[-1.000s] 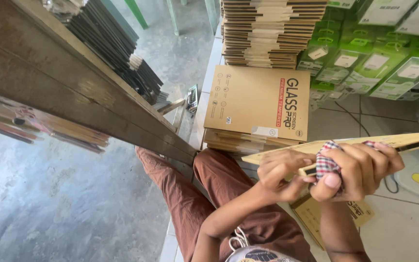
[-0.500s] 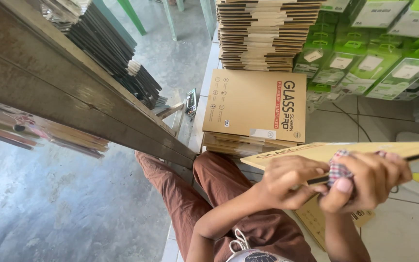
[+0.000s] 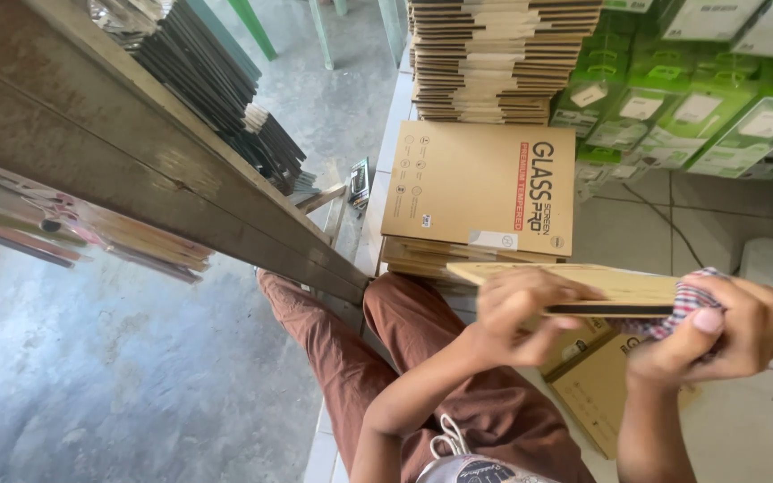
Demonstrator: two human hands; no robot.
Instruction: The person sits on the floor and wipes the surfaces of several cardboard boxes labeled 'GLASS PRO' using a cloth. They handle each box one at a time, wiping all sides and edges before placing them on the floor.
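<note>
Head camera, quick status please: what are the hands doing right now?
Left hand grips thin dark panel by its edge. Right hand presses checked cloth on it. Flat cardboard sleeve behind; nothing blocking.

place: stockroom/shop | evidence: stacked flat cardboard packs, green boxes, bare concrete floor

The person is wearing rust-brown trousers and a pale top with white drawstrings hanging at the chest — forearms bare, both hands ungloved, no rings showing.
</note>
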